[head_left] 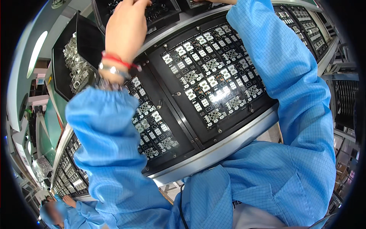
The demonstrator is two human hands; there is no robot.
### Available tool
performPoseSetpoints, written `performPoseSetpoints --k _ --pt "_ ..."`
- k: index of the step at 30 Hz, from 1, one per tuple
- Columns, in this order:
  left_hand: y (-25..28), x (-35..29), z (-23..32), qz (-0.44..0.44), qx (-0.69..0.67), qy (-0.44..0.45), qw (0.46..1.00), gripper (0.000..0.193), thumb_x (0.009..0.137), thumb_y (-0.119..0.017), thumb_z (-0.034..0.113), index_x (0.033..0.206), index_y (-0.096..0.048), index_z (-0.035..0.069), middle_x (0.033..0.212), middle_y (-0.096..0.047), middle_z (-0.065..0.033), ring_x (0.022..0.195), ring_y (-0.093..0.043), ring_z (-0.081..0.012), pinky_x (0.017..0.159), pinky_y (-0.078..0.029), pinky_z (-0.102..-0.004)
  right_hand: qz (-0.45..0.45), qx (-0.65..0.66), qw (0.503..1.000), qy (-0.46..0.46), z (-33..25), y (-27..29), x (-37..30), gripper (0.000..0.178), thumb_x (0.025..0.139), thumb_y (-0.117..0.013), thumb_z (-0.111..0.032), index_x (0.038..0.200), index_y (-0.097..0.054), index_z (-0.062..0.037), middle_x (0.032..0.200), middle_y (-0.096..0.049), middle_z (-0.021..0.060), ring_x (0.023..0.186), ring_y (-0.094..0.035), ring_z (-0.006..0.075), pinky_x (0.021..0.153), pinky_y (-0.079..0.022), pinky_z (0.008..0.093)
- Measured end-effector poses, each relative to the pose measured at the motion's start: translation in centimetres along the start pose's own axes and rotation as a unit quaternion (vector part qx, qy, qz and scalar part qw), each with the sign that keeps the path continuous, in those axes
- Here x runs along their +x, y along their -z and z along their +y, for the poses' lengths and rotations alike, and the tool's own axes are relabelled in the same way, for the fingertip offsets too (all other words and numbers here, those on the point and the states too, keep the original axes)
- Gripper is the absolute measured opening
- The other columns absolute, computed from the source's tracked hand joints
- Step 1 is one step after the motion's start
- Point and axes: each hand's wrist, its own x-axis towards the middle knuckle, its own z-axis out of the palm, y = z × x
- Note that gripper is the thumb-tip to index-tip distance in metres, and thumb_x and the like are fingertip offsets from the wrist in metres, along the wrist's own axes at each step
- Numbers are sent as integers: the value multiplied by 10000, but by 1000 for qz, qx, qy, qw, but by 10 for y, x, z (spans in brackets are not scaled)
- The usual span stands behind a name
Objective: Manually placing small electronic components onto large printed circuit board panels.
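2 blue grid-patterned sleeves [110, 118] hide parts of the printed circuit boards [212, 63], set in black trays [162, 72] behind a silvery metal rail [219, 153]. Farther off, the left hand [127, 28] is over a black bin [97, 19] of small dark parts [158, 13], near heaped shiny metal pieces [77, 63]; the upper edge crops the right hand [224, 1], and I cannot tell either hand's grip.

**Electronics factory assembly line**

This is an assembly line in an electronics factory. Printed circuit boards [210, 78], crowded with white components [179, 50], sit in black fixtures [160, 68] along a metal-edged track [213, 153], with more boards [305, 27] at far right and near left. A black bin [58, 72] of loose silvery metal parts [75, 63] stands at left. The worker wears a gridded blue smock [248, 164]; a near-left co-worker [82, 214] wears blue too.
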Motion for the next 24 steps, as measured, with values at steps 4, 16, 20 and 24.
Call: performPoseSetpoints --k 4,16,20,24 --pt "-33 14 -68 -205 14 -44 978 267 854 -487 78 1088 -614 55 970 -627 -140 853 -611 -303 764 -500 -361 106 -23 994 13 -7 3 -3 101 691 -627 -86 741 -681 -16 684 -640 159 671 -641 297 635 -503 344" --pt "-14 8 -31 -99 17 10 995 51 671 -629 41 682 -679 37 702 -640 -176 721 -640 -334 684 -513 -387 -166 544 821 -45 -112 -22 -115 135 767 -619 65 870 -625 -22 847 -646 30 780 -620 86 705 -509 224" --pt "-14 9 -23 -131 85 35 987 162 751 -617 142 737 -646 -17 735 -616 -230 750 -617 -381 689 -492 -428 -170 443 878 -72 -118 -39 -132 97 771 -628 29 852 -627 -23 831 -636 33 740 -607 97 676 -500 227" --pt "-16 8 -29 -18 1 -44 999 151 761 -625 117 775 -629 -34 758 -620 -222 722 -618 -370 664 -502 -406 -98 317 940 75 -116 -57 -139 110 718 -667 -11 817 -628 -39 849 -554 54 778 -547 182 691 -457 288"
